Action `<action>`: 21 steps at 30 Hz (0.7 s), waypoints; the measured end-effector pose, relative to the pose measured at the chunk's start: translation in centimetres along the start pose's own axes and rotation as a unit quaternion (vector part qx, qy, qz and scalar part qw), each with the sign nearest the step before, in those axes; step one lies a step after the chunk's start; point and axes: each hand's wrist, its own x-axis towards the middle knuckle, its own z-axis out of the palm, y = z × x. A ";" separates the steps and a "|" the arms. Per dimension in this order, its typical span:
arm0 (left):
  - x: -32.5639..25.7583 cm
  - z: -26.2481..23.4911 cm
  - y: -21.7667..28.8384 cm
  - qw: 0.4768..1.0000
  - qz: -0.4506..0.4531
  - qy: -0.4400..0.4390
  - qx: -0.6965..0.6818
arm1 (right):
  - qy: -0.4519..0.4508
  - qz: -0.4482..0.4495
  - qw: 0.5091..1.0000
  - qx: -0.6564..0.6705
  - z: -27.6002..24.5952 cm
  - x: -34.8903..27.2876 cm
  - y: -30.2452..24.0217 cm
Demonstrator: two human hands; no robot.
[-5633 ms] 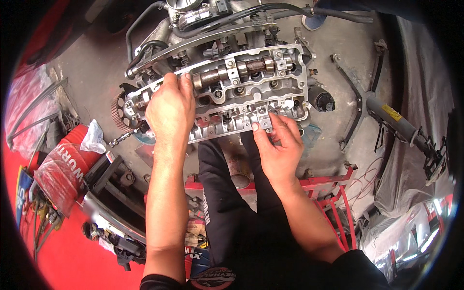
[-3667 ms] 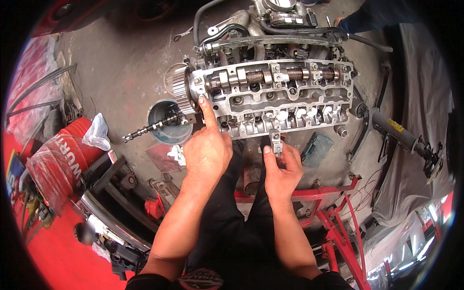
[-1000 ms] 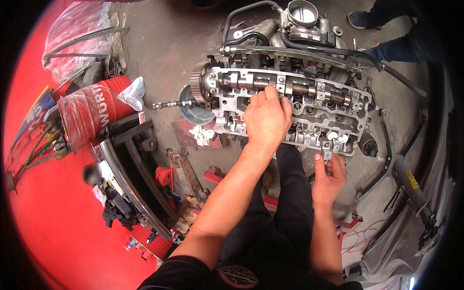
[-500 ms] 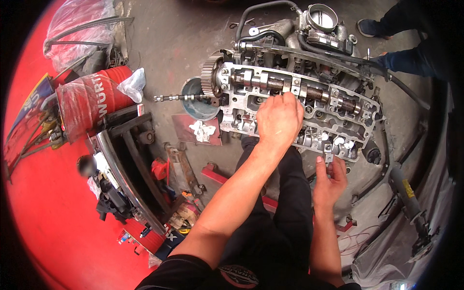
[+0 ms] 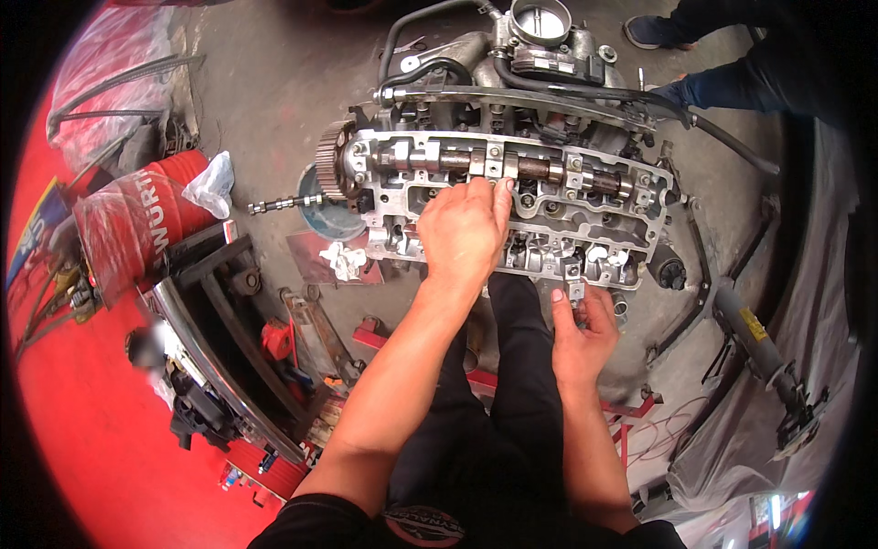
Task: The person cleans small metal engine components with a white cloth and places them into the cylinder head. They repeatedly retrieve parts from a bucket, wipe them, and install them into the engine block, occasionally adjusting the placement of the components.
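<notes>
A silver cylinder head (image 5: 631,229) lies in front of me, with a camshaft (image 5: 535,168) along its far side and a toothed timing pulley (image 5: 335,160) at its left end. My left hand (image 5: 462,233) reaches over the middle of the head, fingers curled and thumb stretched toward the camshaft beside a bearing cap (image 5: 495,157). Whatever those fingers grip is hidden beneath them. At the near right edge, my right hand (image 5: 583,337) has its thumb and fingers around a small silver metal block (image 5: 575,292), which looks like a bearing cap.
Left of the head, a second camshaft (image 5: 286,203) rests across a grey-blue bucket (image 5: 331,218). White crumpled paper (image 5: 343,262) lies nearby. A throttle body (image 5: 540,22) stands at the far side. Another person's legs (image 5: 722,82) are at far right; a shock absorber (image 5: 764,348) leans at right.
The whole view has shifted, so the cylinder head sits further left in it. My left thumb now stretches out beside the camshaft. My right hand keeps its place by the near edge.
</notes>
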 end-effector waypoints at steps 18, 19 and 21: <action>1.0 -0.8 0.7 0.999 -0.007 0.010 0.038 | 0.062 -0.045 0.996 0.044 0.3 1.5 0.5; 1.1 -0.9 0.6 0.998 -0.003 -0.002 0.063 | 0.063 -0.036 0.996 0.051 0.3 1.6 0.4; 1.1 -0.8 0.5 0.996 -0.014 -0.037 0.077 | 0.064 -0.030 0.996 0.062 0.1 1.7 0.3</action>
